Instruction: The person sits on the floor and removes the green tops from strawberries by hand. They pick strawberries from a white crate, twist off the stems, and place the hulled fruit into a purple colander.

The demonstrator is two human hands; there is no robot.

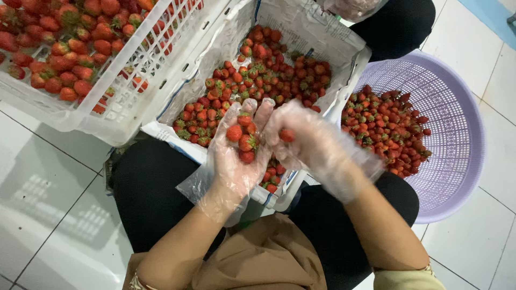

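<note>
Sitting low on the white tiled floor, the person works with both hands in thin clear plastic gloves. Cupped palm-up, the left hand cradles a few small red strawberries, fingers loosely curled around them. Just beside it, the right hand pinches one single red strawberry between closed fingertips; the wrinkled glove blurs exactly which fingers grip.

Both hands hover over a white paper-lined crate full of berries, resting across the lap; the hands hide its near corner. Tilted against it on the left, a white slotted plastic crate of strawberries is cut off by the top edge. On the right, a lilac round plastic basket sits on the tiles, partly filled, touching the knee. Across the lined crate, another person's dark trousers show, mostly out of frame. Bare tile lies open at lower left and far right.
</note>
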